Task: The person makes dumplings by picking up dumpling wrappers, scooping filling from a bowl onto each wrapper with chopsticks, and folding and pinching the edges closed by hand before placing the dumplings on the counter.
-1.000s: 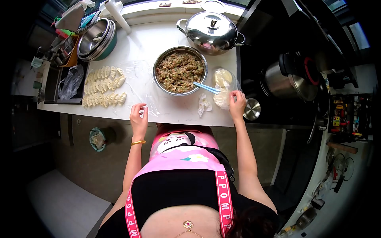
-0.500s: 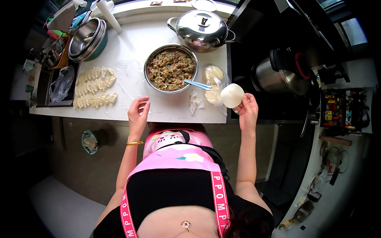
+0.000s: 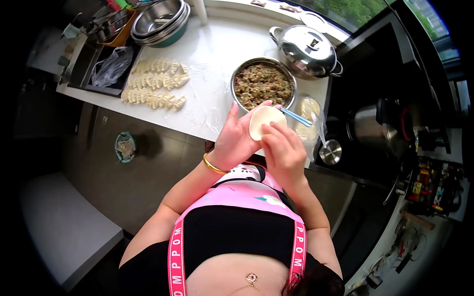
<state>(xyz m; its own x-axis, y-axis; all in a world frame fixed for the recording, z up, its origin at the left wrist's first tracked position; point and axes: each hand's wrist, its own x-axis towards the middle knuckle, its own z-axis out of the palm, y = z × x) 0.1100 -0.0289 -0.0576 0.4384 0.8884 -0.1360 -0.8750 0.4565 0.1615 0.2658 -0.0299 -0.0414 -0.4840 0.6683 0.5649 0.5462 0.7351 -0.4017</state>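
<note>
A round pale dough wrapper [image 3: 262,121] lies on the fingers of my left hand [image 3: 236,137], whose palm is up and thumb spread. My right hand [image 3: 285,152] has its fingertips on the wrapper's lower right edge. Just beyond the hands is a steel bowl of minced filling [image 3: 261,85]. Blue chopsticks [image 3: 296,117] rest at the bowl's right rim, over a plastic bag of wrappers [image 3: 308,111]. Rows of folded dumplings [image 3: 155,81] lie on the left of the white counter [image 3: 207,59].
A lidded steel pot [image 3: 308,49] stands behind the bowl. Nested bowls [image 3: 160,22] and a sink with a plastic bag [image 3: 112,68] are at the left. On the dark stove side are a small steel dish [image 3: 331,152] and another pot [image 3: 373,128].
My right hand has brought the wrapper from the right of the counter to my left hand, which has turned palm up under it. The view has shifted and tilted.
</note>
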